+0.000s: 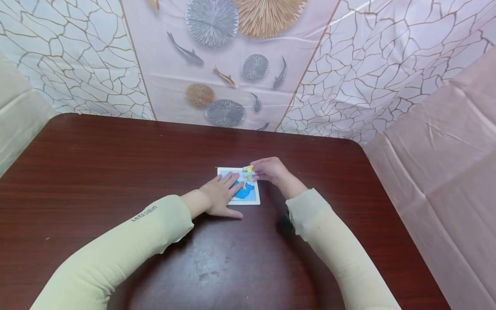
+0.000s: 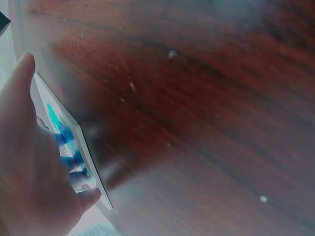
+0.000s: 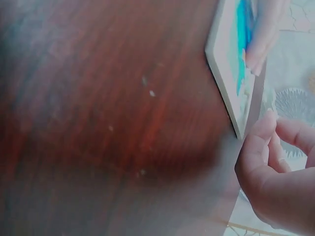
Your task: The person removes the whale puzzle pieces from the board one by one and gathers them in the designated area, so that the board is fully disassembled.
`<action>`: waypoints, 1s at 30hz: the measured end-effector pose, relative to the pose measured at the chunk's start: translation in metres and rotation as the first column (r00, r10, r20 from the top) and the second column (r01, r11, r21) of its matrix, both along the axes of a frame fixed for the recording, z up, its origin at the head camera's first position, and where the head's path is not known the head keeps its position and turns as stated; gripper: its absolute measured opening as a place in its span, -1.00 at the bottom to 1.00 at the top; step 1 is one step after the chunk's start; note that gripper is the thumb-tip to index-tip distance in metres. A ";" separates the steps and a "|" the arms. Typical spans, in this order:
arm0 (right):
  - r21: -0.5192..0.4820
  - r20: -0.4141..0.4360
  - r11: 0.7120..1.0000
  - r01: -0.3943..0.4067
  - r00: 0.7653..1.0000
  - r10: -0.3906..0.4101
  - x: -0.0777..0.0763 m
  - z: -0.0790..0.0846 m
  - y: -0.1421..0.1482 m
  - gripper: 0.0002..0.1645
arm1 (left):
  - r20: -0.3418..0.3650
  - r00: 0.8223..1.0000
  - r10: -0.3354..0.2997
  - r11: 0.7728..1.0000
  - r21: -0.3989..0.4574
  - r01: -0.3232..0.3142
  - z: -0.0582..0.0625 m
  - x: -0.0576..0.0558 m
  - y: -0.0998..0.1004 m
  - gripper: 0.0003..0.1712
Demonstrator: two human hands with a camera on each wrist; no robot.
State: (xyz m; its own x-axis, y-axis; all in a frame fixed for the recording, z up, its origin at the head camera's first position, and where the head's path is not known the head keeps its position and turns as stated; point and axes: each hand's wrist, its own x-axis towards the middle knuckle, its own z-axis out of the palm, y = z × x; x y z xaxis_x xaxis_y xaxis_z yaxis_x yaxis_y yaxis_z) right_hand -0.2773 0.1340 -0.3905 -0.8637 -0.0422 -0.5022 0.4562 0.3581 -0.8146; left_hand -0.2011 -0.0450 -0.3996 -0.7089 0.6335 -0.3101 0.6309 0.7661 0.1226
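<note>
A small square picture board with a white rim lies on the table, showing a blue whale on a light blue ground. Across its left part my left hand rests with fingers spread, covering some of the picture. At the board's upper right corner my right hand pinches a small puzzle piece with yellow on it, between thumb and fingers. The right wrist view shows the thumb and forefinger of my right hand together near the board's corner; the piece is hard to make out there.
The dark reddish-brown table spreads around the board on all sides. Behind it hangs a patterned cloth with fish and round shapes, and a plain pinkish cloth hangs along the right side.
</note>
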 end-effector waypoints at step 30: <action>-0.131 0.003 0.991 0.005 1.000 -0.005 0.003 0.016 0.080 -0.47 | -0.014 1.000 -0.002 0.981 0.192 0.005 -0.014 0.012 -0.023 0.02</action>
